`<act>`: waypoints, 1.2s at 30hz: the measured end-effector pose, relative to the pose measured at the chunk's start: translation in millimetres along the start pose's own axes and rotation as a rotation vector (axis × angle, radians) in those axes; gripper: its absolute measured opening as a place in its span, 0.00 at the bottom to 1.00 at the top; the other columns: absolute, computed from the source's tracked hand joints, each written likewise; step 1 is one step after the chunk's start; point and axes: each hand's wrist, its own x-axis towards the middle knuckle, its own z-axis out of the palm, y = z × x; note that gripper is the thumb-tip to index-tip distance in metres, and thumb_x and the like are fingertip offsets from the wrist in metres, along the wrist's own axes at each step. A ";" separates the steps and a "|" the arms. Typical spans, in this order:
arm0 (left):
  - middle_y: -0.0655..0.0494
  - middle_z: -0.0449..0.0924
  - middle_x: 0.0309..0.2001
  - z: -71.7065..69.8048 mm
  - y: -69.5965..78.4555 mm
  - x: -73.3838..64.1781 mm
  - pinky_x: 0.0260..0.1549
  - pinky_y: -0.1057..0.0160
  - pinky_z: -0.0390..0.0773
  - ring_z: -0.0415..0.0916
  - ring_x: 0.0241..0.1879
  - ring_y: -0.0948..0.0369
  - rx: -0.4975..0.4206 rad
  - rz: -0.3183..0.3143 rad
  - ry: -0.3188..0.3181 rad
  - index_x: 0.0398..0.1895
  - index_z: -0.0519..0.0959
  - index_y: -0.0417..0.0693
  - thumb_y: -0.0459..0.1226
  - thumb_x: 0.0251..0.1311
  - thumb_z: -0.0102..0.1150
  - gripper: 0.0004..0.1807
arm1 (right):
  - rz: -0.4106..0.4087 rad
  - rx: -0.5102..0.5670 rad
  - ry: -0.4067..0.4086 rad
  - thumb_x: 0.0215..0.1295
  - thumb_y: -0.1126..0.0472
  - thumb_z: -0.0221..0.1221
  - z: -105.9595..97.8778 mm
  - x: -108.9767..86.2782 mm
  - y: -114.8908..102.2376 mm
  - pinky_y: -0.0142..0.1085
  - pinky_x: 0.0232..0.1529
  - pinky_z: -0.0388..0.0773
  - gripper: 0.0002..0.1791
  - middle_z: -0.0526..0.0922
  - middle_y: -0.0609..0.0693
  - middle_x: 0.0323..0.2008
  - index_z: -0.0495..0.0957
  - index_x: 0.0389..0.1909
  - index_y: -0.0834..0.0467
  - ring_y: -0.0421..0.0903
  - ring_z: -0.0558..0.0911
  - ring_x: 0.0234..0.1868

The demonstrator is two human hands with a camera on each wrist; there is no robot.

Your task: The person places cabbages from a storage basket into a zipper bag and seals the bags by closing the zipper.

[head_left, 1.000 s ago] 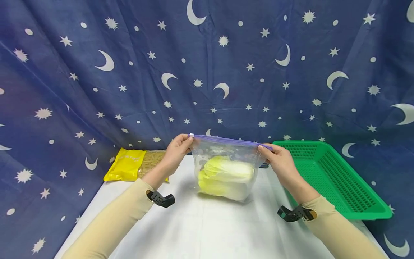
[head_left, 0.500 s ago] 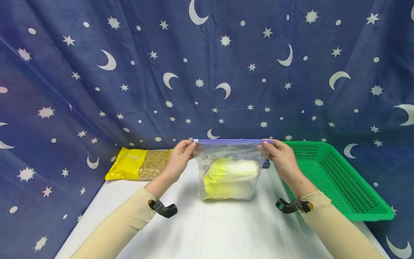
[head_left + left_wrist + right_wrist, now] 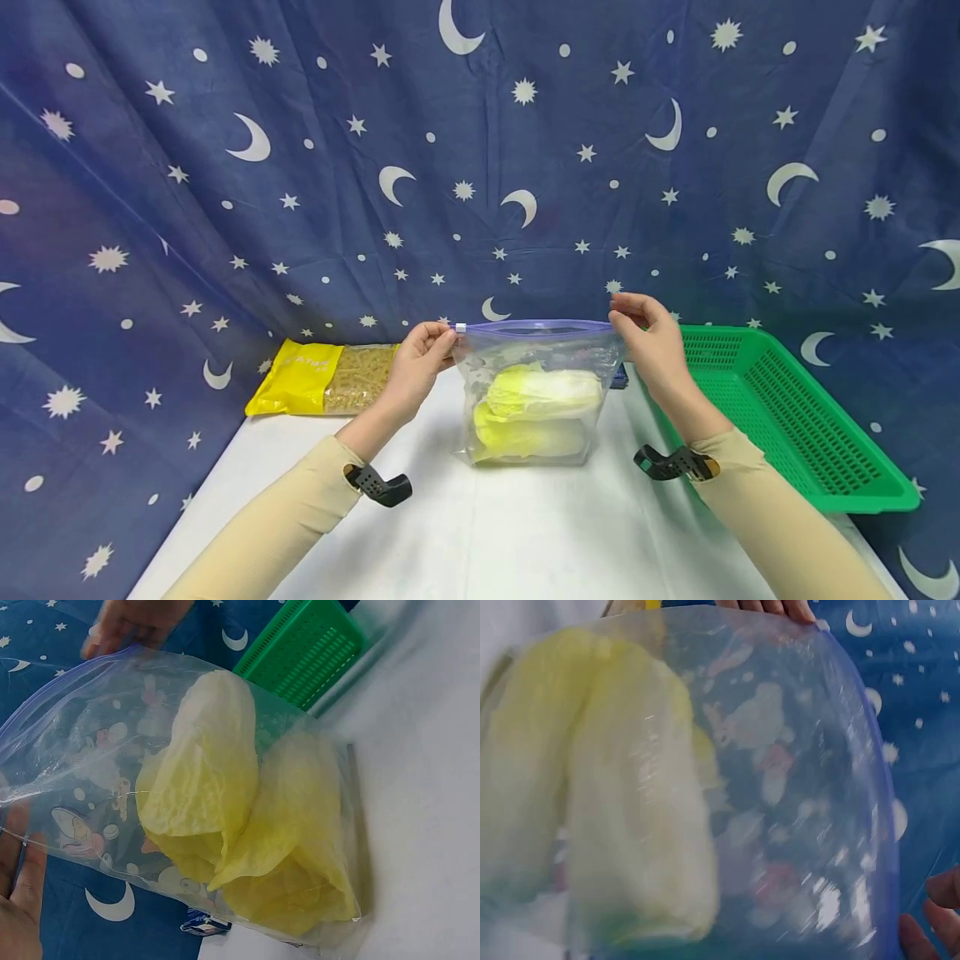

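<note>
A clear zip bag [image 3: 536, 350] with a purple zipper edge and printed cartoon figures stands upright on the white table. Inside lie two napa cabbages [image 3: 543, 396], one above the other, their yellow leafy ends to the left. My left hand [image 3: 420, 367] pinches the bag's top left corner, by the white slider [image 3: 461, 327]. At the top right corner is my right hand [image 3: 656, 350], its thumb and fingers apart. The bag's mouth gapes a little along the zipper. In the right wrist view, the right fingertips [image 3: 919, 937] are close beside the purple edge.
A yellow pasta packet [image 3: 300, 379] lies at the back left of the table [image 3: 480, 542]. To the right sits a green plastic basket [image 3: 892, 492] with slotted walls. A small dark blue item [image 3: 619, 377] shows behind the bag. A starry blue curtain [image 3: 337, 208] hangs behind.
The zipper edge, tilted at first, has levelled, and its mouth has parted slightly. My right hand has loosened from the corner and risen a little. The left hand keeps its pinch.
</note>
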 end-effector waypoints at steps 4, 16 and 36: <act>0.47 0.84 0.47 0.3 -0.1 -1.1 0.52 0.57 0.83 0.84 0.44 0.61 0.016 0.023 -0.017 0.51 0.72 0.37 0.35 0.77 0.53 0.09 | -0.206 -0.115 0.005 0.76 0.58 0.58 15.1 2.2 -21.7 0.48 0.66 0.68 0.19 0.78 0.55 0.61 0.78 0.64 0.59 0.52 0.73 0.64; 0.46 0.83 0.46 4.1 -3.1 -1.2 0.49 0.59 0.84 0.83 0.44 0.61 0.033 0.051 -0.017 0.52 0.73 0.38 0.34 0.76 0.54 0.09 | -0.437 -0.515 -0.395 0.72 0.55 0.62 91.2 6.3 -72.8 0.48 0.62 0.73 0.15 0.83 0.47 0.56 0.84 0.57 0.52 0.51 0.72 0.64; 0.51 0.79 0.43 3.5 -1.4 -3.4 0.47 0.60 0.84 0.80 0.45 0.61 0.047 0.089 -0.045 0.52 0.72 0.38 0.35 0.76 0.53 0.09 | -0.439 -0.609 -0.526 0.70 0.56 0.65 127.2 17.9 -84.1 0.42 0.49 0.80 0.09 0.87 0.45 0.42 0.87 0.45 0.53 0.46 0.81 0.49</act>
